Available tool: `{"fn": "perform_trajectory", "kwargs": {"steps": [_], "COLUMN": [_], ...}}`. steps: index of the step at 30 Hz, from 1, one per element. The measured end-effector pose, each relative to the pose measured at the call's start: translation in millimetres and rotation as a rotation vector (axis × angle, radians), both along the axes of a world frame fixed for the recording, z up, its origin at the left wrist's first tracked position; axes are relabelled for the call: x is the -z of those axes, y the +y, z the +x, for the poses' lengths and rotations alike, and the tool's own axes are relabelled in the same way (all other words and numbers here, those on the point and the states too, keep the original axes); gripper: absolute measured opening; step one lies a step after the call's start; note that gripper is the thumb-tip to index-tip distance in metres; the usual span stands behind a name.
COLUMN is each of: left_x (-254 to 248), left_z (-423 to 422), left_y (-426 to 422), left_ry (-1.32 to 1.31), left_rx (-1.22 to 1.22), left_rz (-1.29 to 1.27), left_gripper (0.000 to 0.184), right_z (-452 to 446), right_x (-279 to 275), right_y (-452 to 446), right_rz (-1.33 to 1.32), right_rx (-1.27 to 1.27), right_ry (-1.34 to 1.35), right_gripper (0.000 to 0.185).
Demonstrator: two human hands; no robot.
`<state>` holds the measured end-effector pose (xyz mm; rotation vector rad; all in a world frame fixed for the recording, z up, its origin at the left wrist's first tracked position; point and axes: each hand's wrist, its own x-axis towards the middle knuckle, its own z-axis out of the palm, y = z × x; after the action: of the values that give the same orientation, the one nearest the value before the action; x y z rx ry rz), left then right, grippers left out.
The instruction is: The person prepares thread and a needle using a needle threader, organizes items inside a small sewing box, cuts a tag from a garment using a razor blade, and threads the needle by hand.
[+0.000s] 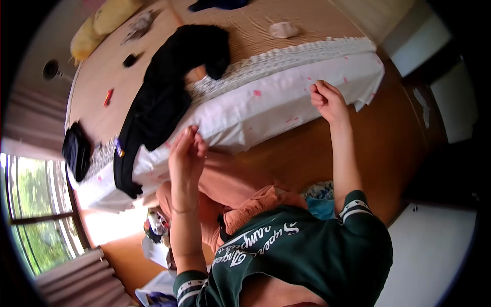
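My left hand (188,146) is raised in front of the bed's near edge, just right of a black garment. Its fingers are curled and pressed together at the tips; anything in them is hidden or too small to see. Farther right, my right hand (328,102) is up in a closed fist before the white bed skirt, and its inside is hidden. The two hands are well apart. The black garment (166,89) lies in a long bend across the mat and hangs over the bed's edge. Neither hand visibly touches it.
The bed (245,56) carries a white lace-edged cover (245,110), a yellow cushion (97,30), a red item (108,97), a black pouch (76,151) and a pale crumpled cloth (284,29). A blue patterned item (320,199) and a white bin (158,286) are near my legs.
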<state>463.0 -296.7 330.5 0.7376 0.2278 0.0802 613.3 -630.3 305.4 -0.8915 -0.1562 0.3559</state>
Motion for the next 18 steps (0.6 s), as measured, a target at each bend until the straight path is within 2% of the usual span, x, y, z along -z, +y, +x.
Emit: {"fn": "perform_trajectory", "kwargs": {"steps": [4, 11, 18], "left_x": [3.3, 2.6, -2.3], "left_z": [7.2, 2.3, -4.3], "left_y": [1.5, 6.9, 15.2], "left_ry": [-0.076, -0.172, -0.136], "left_rx": [0.001, -0.059, -0.093], "left_rz": [-0.338, -0.457, -0.469], "left_gripper": [0.017, 0.016, 0.016], "right_z": [-30.5, -73.7, -83.3], "right_x": [-20.2, -49.8, -42.3], "right_y": [65.0, 156.0, 192.2], "right_rz": [0.028, -0.279, -0.307], "right_rx": [-0.226, -0.353, -0.431], "right_ry": [-0.025, -0.167, -0.277], "right_gripper": [0.011, 0.016, 0.014]}}
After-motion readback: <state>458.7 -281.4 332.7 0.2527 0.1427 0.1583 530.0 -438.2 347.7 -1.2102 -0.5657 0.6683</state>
